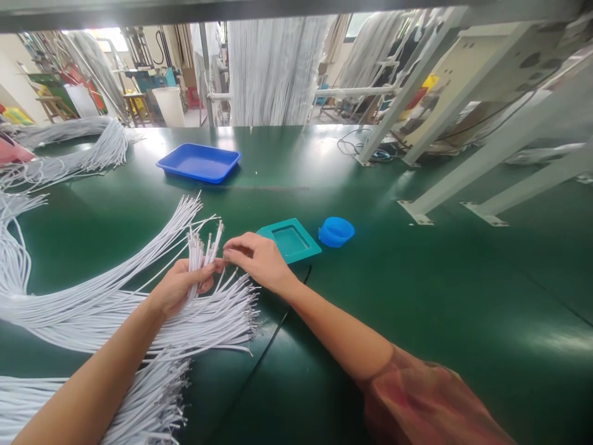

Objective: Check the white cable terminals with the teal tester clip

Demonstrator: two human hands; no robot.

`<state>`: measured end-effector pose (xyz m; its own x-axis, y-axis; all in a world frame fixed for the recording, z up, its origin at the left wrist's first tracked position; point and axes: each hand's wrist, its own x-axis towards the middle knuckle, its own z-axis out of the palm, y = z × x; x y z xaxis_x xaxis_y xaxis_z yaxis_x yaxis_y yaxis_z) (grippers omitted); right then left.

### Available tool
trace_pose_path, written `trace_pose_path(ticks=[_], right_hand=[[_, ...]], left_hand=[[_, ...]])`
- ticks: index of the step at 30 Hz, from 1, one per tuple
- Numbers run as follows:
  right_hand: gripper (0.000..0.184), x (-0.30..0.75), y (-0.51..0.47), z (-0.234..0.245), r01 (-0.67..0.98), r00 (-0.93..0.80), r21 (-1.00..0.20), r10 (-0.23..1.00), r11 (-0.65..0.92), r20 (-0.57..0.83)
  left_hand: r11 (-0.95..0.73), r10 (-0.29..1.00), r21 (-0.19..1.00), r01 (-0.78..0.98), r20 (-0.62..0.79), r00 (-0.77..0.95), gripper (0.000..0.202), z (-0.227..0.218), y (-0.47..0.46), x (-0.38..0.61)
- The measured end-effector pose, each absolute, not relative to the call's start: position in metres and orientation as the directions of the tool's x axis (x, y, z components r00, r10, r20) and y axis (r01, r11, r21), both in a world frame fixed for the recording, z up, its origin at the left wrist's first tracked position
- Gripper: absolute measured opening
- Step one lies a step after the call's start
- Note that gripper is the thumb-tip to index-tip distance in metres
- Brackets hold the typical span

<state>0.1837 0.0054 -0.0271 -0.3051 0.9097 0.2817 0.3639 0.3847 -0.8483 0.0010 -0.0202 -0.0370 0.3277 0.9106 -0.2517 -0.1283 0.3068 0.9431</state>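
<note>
My left hand (178, 284) is wrapped round a small bunch of white wires (196, 252), their ends pointing up. Close beside it, my right hand (259, 256) has thumb and fingers pinched together near the wire tips; anything between them is too small to make out. Under my left hand and forearm lies a large bundle of white wires (217, 321), its cut ends fanned to the right. A second spread of wires (152, 250) curves up behind my left hand. Another bundle (148, 402) is at the lower left, partly covered by my forearm.
Behind my right hand are a teal square tray (303, 250) and a blue round dish (336, 232). Farther back sits a blue rectangular tray (199, 162). Metal frame legs (417, 213) stand bolted to the green table (417, 309) at the right. More wires (109, 145) lie far left.
</note>
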Motion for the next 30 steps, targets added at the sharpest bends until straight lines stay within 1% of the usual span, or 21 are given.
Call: trace_pose_path(ticks=[2, 4, 6, 7, 9, 10, 13, 14, 15, 19, 22, 23, 25, 27, 30], right_hand=[[0.016, 0.177, 0.001, -0.033, 0.179, -0.336, -0.942, 0.918, 0.284, 0.213], [0.019, 0.172, -0.002, -0.041, -0.004, -0.361, -0.986, 0.920, 0.164, 0.154], [0.023, 0.169, -0.002, -0.047, -0.111, -0.374, -0.991, 0.920, 0.079, 0.116], [0.024, 0.169, -0.002, -0.049, -0.129, -0.375, -0.990, 0.921, 0.064, 0.108], [0.025, 0.169, -0.001, -0.051, -0.110, -0.362, -0.991, 0.926, 0.073, 0.108], [0.025, 0.169, 0.000, -0.052, -0.086, -0.338, -0.992, 0.935, 0.089, 0.113], [0.023, 0.169, 0.001, -0.052, -0.046, -0.243, -0.994, 0.964, 0.101, 0.109], [0.022, 0.169, 0.001, -0.051, -0.058, -0.229, -0.995, 0.969, 0.086, 0.097], [0.022, 0.168, 0.001, -0.051, -0.076, -0.226, -0.995, 0.970, 0.069, 0.084], [0.018, 0.166, 0.000, -0.048, -0.106, -0.200, -0.991, 0.975, 0.080, 0.100], [0.020, 0.168, 0.002, -0.045, -0.164, -0.106, -0.982, 0.988, 0.092, 0.110], [0.021, 0.169, 0.003, -0.044, -0.173, -0.106, -0.981, 0.988, 0.091, 0.110], [0.023, 0.171, 0.004, -0.044, -0.127, -0.169, -0.987, 0.978, 0.099, 0.120], [0.025, 0.171, 0.003, -0.046, -0.033, -0.237, -0.992, 0.963, 0.124, 0.128], [0.025, 0.170, 0.000, -0.048, 0.042, -0.222, -0.983, 0.961, 0.177, 0.164]], left_hand=[[0.271, 0.906, 0.958, -0.096, -0.221, 0.360, 0.017, -0.035, -0.024, 0.001], [0.229, 0.908, 0.972, -0.047, -0.196, 0.371, 0.018, -0.034, -0.026, 0.001], [0.188, 0.916, 0.982, -0.002, -0.174, 0.360, 0.020, -0.035, -0.028, 0.001], [0.173, 0.918, 0.985, 0.015, -0.167, 0.359, 0.021, -0.036, -0.028, 0.001], [0.156, 0.928, 0.987, 0.032, -0.157, 0.337, 0.023, -0.038, -0.028, 0.002], [0.153, 0.943, 0.988, 0.027, -0.154, 0.297, 0.023, -0.039, -0.028, 0.003], [0.119, 0.991, 0.992, -0.034, -0.117, 0.065, 0.026, -0.042, -0.026, 0.005], [0.104, 0.995, 0.994, -0.043, -0.104, 0.005, 0.026, -0.042, -0.026, 0.006], [0.092, 0.996, 0.995, -0.034, -0.093, -0.020, 0.027, -0.043, -0.026, 0.006], [0.059, 0.997, 0.996, 0.070, -0.062, 0.041, 0.025, -0.043, -0.026, 0.006], [0.068, 0.997, 0.996, 0.059, -0.070, 0.037, 0.024, -0.044, -0.026, 0.006], [0.072, 0.997, 0.996, 0.052, -0.074, 0.032, 0.024, -0.044, -0.027, 0.006], [0.065, 0.997, 0.997, 0.052, -0.067, 0.032, 0.023, -0.043, -0.027, 0.006], [0.050, 0.997, 0.997, 0.063, -0.053, 0.048, 0.022, -0.042, -0.028, 0.007], [0.028, 0.998, 0.997, 0.078, -0.032, 0.062, 0.024, -0.040, -0.029, 0.007]])
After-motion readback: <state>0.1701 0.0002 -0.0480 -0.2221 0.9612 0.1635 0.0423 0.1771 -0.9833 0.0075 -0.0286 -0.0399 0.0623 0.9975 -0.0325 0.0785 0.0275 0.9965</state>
